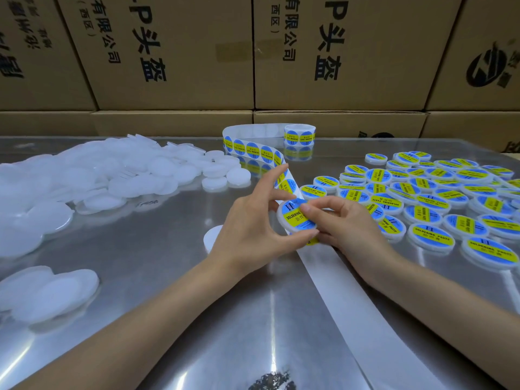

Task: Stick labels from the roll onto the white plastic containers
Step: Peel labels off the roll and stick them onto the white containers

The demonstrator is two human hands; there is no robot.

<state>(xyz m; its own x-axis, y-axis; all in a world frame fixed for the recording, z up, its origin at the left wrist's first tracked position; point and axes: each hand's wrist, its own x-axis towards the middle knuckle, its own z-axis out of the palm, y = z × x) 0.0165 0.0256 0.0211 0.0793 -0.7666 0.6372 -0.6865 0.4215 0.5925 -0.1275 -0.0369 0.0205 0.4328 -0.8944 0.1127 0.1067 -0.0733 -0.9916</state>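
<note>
White round tub point(295, 220) held mid-frame just above the steel table point(157, 277), tilted toward cam. Left hand point(253, 229) grips it by the rim, thumb under, index raised. Right hand point(346, 223) has fingers curled, thumb tip pressing a blue/yellow label point(292, 213) on the tub top; "SOLDERING" readable, rest of the text covered by the thumb. Can't tell if the label edge under the thumb is fully down.

Roll point(300, 135) stands at the far table edge, strip point(253, 149) loops left then runs toward the hands; part behind the left fingers hidden. Bare liner point(332, 282) runs from under the hands toward the near edge, cut off at frame bottom.

Blank tubs point(118, 170) heaped on the left, overexposed, edges hard to separate; heap cut off at the left edge. One more blank point(211, 237) partly hidden behind the left wrist. Labelled tubs point(439, 198) spread on the right, overlapping, some cut off at the right edge.

Cartons point(174, 52) stacked behind w/ printing, partly cropped. Dark reflection bottom centre, unclear.
</note>
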